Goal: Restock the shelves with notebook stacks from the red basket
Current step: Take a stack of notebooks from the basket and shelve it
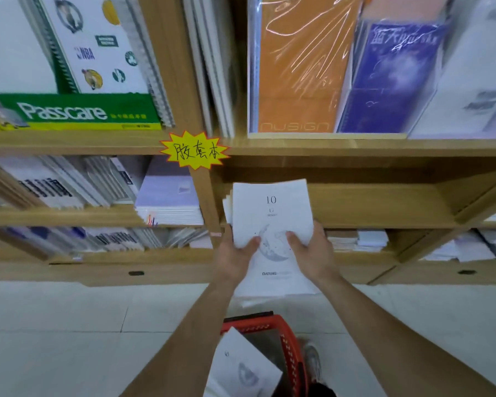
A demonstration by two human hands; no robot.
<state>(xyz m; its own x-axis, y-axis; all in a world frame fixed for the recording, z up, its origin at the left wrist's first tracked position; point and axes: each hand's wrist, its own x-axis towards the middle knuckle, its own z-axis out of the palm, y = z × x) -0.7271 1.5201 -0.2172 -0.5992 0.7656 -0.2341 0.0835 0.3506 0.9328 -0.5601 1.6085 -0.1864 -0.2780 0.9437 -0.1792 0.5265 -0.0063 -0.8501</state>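
**Q:** Fingers [255, 240]: how do they lie on the notebook stack [271, 207]?

**A:** 2 thumbs press on the top cover. The other fingers are hidden beneath it, presumably curled under. The left hand [235, 255] and right hand [312, 250] thus clamp the stack from its 2 long edges, roughly at mid-length.

**Q:** Why a grip from both sides?

**A:** Probably because the notebooks are loose. Just beyond the left thumb their edges already fan out slightly, and squeezing from both sides keeps them squared. The stack tilts with its far edge leading, away from the fingertips, toward the open shelf bay [370, 202]. Whether that edge rests on the board yet cannot be told.

**Q:** Materials and shapes?

**A:** The covers are matte white paper, thin and soft, printed with "10" and a grey moon. The stack is flat and rectangular, and would likely bow if held by 1 hand. The bay is smooth wood-grain board, and its upright divider [205, 202] stands just left of the left hand. A yellow starburst label [194, 150] sits above the fingers.

**Q:** Where does the supply stand?

**A:** Below the wrists, on the pale tiled floor, stands the red basket [291, 348], made of plastic lattice. At least 1 more white notebook [241, 365] leans in it, so restocking appears unfinished.
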